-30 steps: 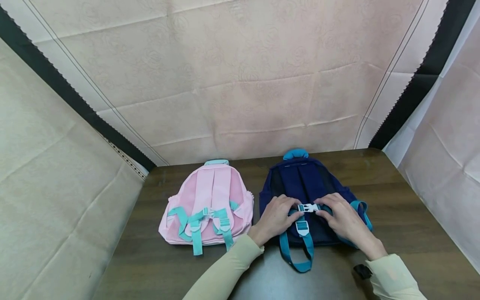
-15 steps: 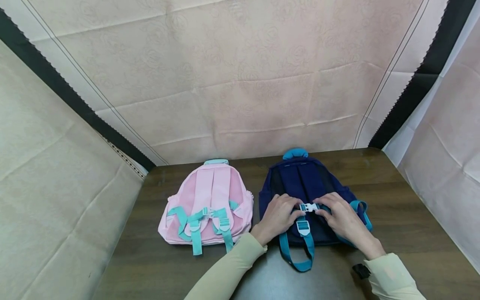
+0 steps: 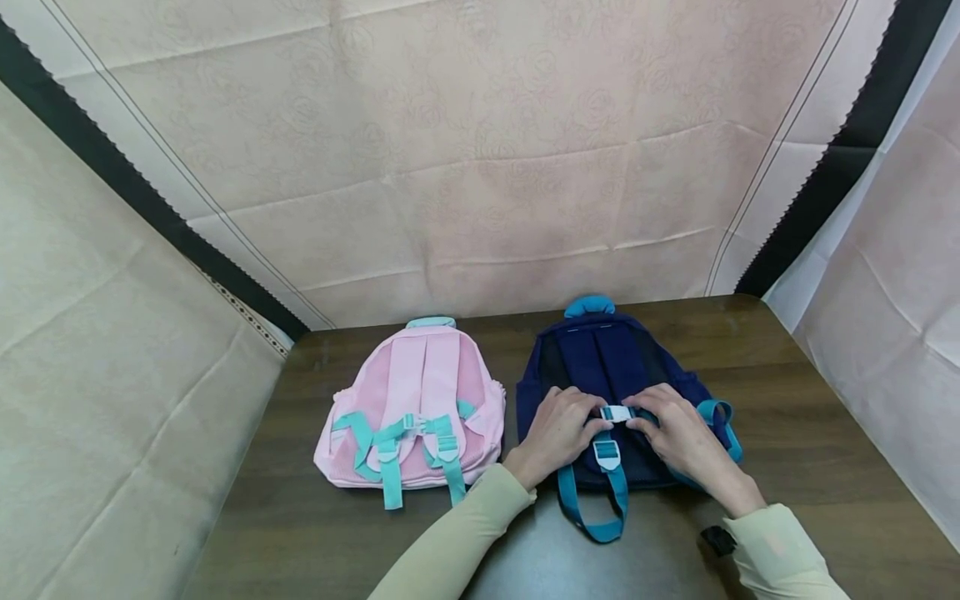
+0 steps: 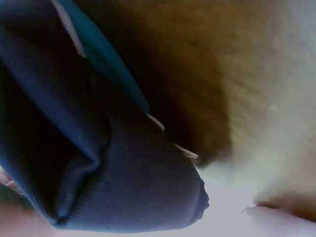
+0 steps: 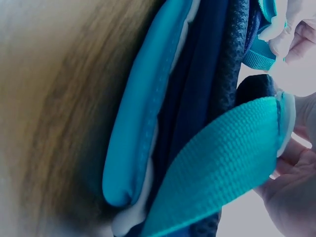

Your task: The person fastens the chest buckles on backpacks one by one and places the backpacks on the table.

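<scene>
Left hand [image 3: 557,429], right hand [image 3: 678,433], pinching one white buckle [image 3: 618,413], two backpacks [image 3: 596,354]

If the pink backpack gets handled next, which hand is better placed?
Left, likely. The left hand and right hand both hold the white strap buckle on the navy backpack, but the left is on the side nearer the pink backpack.

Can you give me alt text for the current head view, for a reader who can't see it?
A person's left hand and right hand pinch opposite ends of a white buckle on a navy backpack, which lies on a brown table. Beside it, on the left, lies a pink backpack with turquoise straps.
</scene>
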Demonstrator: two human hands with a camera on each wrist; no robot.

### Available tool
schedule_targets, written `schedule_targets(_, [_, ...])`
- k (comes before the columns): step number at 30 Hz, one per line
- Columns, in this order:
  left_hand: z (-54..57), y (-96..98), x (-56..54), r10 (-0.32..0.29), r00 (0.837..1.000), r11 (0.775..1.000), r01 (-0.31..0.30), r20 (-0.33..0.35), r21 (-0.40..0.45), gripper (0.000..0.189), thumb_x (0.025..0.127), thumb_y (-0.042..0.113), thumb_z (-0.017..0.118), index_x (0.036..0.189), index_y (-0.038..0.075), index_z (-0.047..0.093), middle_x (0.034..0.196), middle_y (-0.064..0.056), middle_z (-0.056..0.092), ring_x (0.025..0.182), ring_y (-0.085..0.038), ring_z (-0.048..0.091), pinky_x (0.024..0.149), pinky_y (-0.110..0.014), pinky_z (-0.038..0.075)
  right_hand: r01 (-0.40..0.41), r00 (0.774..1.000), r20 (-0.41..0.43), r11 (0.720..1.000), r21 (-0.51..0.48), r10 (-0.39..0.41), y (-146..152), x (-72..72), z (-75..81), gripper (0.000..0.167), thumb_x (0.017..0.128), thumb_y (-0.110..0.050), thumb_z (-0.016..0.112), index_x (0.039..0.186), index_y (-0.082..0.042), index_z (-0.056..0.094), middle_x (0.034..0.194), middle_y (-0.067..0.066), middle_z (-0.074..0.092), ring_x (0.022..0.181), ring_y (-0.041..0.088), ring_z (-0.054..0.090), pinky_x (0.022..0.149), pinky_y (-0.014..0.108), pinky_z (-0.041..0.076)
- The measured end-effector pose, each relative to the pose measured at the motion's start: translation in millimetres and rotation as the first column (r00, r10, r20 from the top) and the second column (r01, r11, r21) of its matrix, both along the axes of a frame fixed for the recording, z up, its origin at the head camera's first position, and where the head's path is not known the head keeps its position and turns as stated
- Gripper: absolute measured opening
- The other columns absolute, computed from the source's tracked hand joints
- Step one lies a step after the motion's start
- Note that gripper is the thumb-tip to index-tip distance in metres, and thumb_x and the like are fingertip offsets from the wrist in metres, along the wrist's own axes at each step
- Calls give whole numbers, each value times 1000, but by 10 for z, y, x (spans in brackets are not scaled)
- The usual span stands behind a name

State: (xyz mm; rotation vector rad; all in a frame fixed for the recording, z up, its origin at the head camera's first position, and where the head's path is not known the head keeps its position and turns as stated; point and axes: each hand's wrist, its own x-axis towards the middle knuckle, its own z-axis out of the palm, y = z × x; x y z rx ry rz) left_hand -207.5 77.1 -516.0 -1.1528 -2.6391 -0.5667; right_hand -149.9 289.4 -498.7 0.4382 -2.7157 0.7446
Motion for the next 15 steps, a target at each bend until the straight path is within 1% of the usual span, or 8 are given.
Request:
schedule_targets(5, [15, -1, 15, 9, 1000, 1000, -8, 19, -22, 27, 105, 39, 73, 121, 18, 81, 110, 8, 84, 99, -10, 70, 84, -19, 44, -2, 999, 35, 1000, 4, 1, 7, -13, 0, 25, 91, -1, 84, 115, 0, 80, 111, 14, 81, 108, 33, 71, 93, 58, 62])
schedule_targets(8, [15, -19, 29, 14, 1000, 999, -13, 25, -44, 30, 106, 40, 72, 125, 18, 80, 116, 7, 83, 105, -11, 71, 87, -21, 47, 1, 997, 75, 1000, 6, -2, 3, -12, 3, 24, 92, -4, 84, 115, 0, 80, 112, 15, 81, 109, 35, 70, 94, 59, 62])
schedule_targets(12, [33, -71, 63, 17, 999, 997, -14, 33, -70, 37, 107, 42, 70, 136, 19, 75, 130, 4, 80, 118, -13, 69, 96, -25, 52, 17, 991, 130, 1000, 19, -20, -14, 2, 13, 25, 94, -8, 84, 118, 0, 80, 115, 17, 80, 113, 37, 69, 96, 62, 60])
schedule_targets(15, [105, -144, 111, 4, 999, 999, -3, 37, -46, 39, 108, 40, 70, 141, 19, 72, 136, 2, 78, 123, -15, 67, 103, -29, 54, 40, 989, 140, 999, 10, -41, -49, 16, 42, 31, 95, -12, 84, 123, 2, 78, 121, 20, 79, 120, 42, 67, 101, 66, 57])
